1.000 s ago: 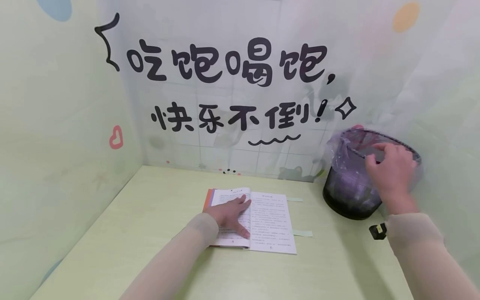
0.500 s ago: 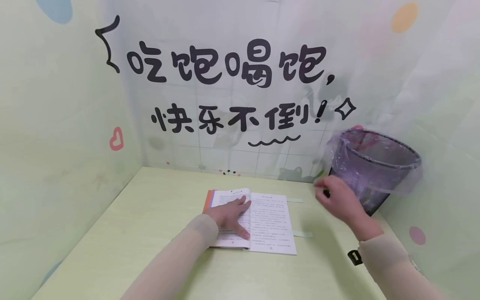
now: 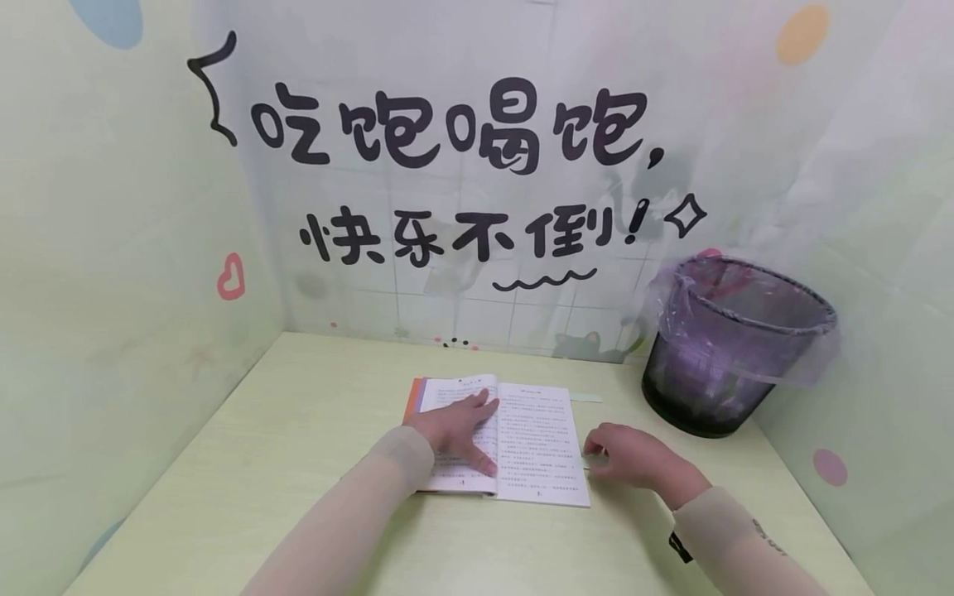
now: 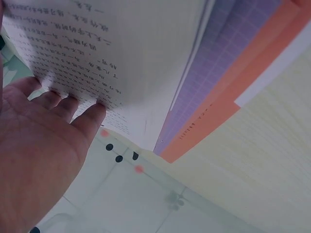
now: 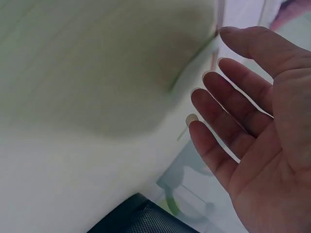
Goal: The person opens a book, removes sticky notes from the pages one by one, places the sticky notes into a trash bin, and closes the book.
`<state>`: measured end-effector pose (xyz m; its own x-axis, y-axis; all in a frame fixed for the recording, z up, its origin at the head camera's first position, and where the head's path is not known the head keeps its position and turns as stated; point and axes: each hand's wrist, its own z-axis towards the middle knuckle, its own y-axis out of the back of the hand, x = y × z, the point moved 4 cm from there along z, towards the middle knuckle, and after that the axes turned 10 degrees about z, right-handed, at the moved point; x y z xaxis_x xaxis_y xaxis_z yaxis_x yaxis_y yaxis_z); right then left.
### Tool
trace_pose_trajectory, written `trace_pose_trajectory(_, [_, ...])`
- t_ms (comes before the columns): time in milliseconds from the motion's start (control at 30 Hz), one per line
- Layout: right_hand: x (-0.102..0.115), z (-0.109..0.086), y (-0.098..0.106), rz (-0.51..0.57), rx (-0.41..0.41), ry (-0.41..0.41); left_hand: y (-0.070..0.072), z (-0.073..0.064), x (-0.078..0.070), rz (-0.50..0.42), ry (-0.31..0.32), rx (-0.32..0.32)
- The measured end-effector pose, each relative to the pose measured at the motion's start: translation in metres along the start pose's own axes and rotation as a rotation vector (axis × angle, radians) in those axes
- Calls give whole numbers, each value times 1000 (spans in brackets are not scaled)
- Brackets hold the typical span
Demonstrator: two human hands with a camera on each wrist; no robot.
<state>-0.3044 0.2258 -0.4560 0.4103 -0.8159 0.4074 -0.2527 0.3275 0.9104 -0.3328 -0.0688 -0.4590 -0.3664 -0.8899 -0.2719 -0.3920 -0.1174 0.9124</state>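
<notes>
An open book with printed pages lies on the table, its orange and purple cover edges showing on the left. My left hand rests on the left page with thumb and fingers spread. At the book's right edge is my right hand, its fingers relaxed and slightly bent, with nothing between them in the right wrist view. A pale green paper tab sticks out from the upper right edge. The lower tab is mostly hidden by the right hand; its thin edge shows near the thumb in the right wrist view.
A black mesh wastebasket with a purple plastic liner stands at the back right by the wall. A printed wall closes the table off at the back, with further walls at both sides.
My right hand has come from over the wastebasket, left and down toward me, to the book's right edge by the lower tab. My left hand has stayed on the page.
</notes>
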Motion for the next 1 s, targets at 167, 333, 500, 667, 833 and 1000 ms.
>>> trace_pose_trajectory(167, [8,2,-7,-112,-52,-6,0,0,1,-4,1,-6])
trace_pose_trajectory(333, [12,4,-7,-152,-73,-20,0,1,1,-21,0,-6])
trace_pose_trajectory(500, [13,5,-6,-133,-62,-30,-1,1,1,-24,3,-7])
trace_pose_trajectory(667, [11,5,-5,-82,-45,-51,-2,1,2,-24,2,-4])
trace_pose_trajectory(833, [10,3,-4,-73,-48,-44,-2,2,2,-25,-2,-3])
trace_pose_trajectory(1000, [11,3,-3,-83,-60,-43,-2,1,2,-30,-2,-3])
